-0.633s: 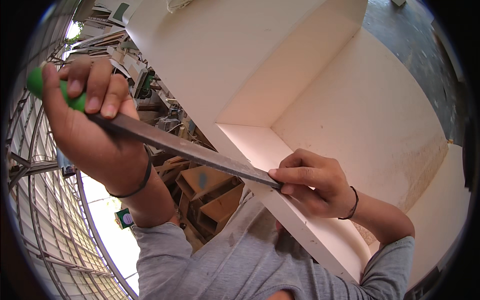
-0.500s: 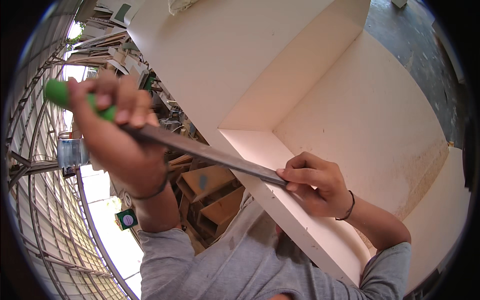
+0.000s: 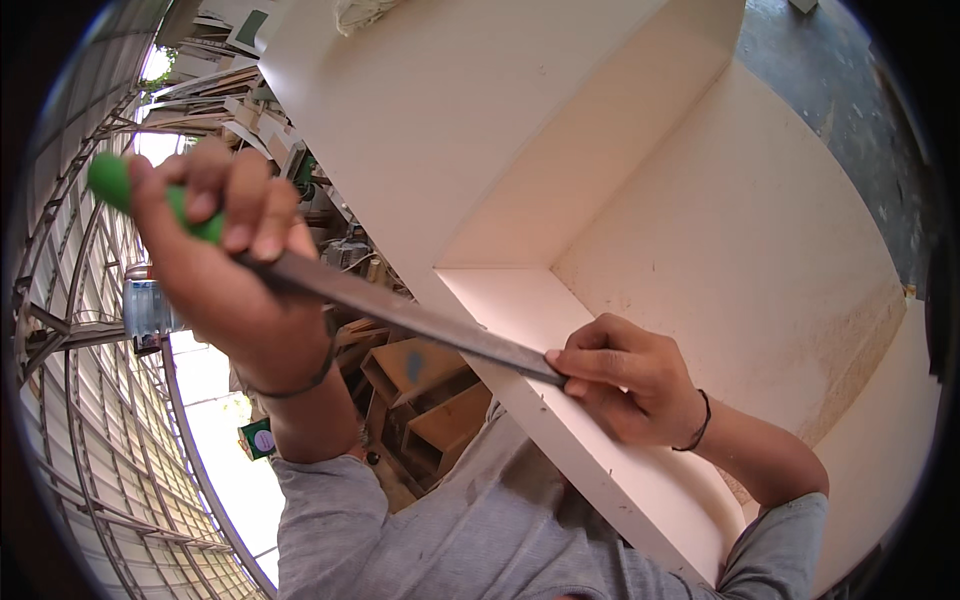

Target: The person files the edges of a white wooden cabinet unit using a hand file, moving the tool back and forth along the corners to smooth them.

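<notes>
A long flat metal file (image 3: 390, 312) with a green handle (image 3: 112, 182) slants across the edge of a white cabinet (image 3: 585, 455). My left hand (image 3: 225, 255) is wrapped round the handle, up at the left. At the other end, the thumb and fingers of my right hand (image 3: 635, 375) pinch the file's tip, just over the white panel's edge. Small dark specks of dust lie along that edge. Whether the blade's underside touches the edge along its length is hard to see.
Brown wooden boxes (image 3: 425, 385) stand below the file, beside my body. Stacked board offcuts (image 3: 215, 85) fill the far left, near a metal-framed wall (image 3: 85, 400). A clear water bottle (image 3: 150, 308) is at the left. A pale cloth (image 3: 360, 14) lies on the cabinet's far part.
The file's tip and my right hand have shifted slightly left and down in the picture. Both hands keep their hold on the file. The whole view has also moved a little.
</notes>
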Demonstrator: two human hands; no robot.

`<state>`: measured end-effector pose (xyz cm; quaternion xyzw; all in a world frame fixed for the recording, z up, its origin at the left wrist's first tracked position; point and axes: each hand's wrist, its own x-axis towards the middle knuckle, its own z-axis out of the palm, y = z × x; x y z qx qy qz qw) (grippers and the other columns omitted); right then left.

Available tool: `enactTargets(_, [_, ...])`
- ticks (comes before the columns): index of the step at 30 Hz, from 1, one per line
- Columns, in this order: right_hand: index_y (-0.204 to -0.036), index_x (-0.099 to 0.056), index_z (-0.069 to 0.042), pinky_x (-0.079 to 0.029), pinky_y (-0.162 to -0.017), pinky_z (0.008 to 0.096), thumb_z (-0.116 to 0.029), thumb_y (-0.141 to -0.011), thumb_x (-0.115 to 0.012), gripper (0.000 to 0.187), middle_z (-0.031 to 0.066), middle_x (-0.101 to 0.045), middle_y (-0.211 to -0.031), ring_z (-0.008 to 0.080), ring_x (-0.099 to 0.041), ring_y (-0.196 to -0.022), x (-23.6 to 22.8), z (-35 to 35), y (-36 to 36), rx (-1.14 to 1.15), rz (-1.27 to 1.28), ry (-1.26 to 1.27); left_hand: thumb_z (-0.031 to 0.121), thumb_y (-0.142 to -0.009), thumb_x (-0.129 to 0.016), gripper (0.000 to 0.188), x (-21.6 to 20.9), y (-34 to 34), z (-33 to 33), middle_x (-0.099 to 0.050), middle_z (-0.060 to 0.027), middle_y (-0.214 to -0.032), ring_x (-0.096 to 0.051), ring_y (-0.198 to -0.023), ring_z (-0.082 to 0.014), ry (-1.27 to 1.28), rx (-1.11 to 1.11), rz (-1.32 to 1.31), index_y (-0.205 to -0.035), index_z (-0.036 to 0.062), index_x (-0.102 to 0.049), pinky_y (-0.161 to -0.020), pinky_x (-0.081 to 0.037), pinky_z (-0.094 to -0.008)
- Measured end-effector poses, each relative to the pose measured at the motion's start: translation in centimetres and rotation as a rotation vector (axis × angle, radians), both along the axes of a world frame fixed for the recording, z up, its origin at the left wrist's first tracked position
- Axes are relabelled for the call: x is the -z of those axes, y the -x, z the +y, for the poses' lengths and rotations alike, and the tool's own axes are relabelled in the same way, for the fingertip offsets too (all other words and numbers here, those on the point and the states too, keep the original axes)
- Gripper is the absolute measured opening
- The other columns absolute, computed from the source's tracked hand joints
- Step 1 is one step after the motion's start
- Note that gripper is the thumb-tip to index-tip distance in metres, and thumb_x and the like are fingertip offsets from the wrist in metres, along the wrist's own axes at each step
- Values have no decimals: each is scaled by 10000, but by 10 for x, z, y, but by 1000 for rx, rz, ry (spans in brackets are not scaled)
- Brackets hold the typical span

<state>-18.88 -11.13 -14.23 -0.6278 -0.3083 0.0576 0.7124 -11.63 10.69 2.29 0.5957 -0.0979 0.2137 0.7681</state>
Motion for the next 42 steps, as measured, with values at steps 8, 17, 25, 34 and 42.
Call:
enactTargets(8, [-1101, -674, -75, -511, -616, 302, 23, -799, -681, 317, 115, -609, -913, 216, -629, -728, 20, 5, 1, 40, 52, 7, 326, -1003, -455, 258, 22, -4, 8, -361, 21, -704, -334, -492, -52, -4, -127, 41, -896, 94, -421, -364, -312, -196])
enactTargets(17, [-1110, -671, -72, -513, -631, 294, 47, -800, -668, 332, 111, -618, -924, 191, -633, -741, 22, 9, -2, 17, 38, 4, 336, -1005, -437, 262, 23, 3, 6, -354, 23, -699, -335, -490, -45, -90, -219, 51, -881, 110, -393, -365, -325, -178])
enactTargets(25, [-1120, -663, -69, -509, -633, 294, 66, -813, -640, 336, 121, -616, -933, 203, -631, -750, 13, 15, -12, 20, -4, -31, 294, -976, -520, 228, -9, 4, 5, -368, 35, -698, -319, -484, -48, -57, -69, -46, -886, 104, -432, -375, -282, -181])
enactTargets(34, [-1121, -661, -66, -512, -648, 307, 58, -810, -640, 336, 129, -617, -919, 214, -634, -753, 12, 24, -21, 28, -26, -64, 340, -982, -500, 276, -14, -5, 12, -362, 18, -709, -354, -506, -56, -122, -104, -30, -878, 104, -400, -398, -316, -195])
enactTargets(42, [-1108, -662, -73, -514, -653, 317, 16, -826, -647, 296, 128, -616, -924, 232, -637, -758, 18, 29, -22, 22, -8, -46, 360, -984, -486, 293, -4, -10, 8, -366, 19, -711, -348, -502, -56, -168, -194, 35, -858, 121, -372, -400, -323, -186])
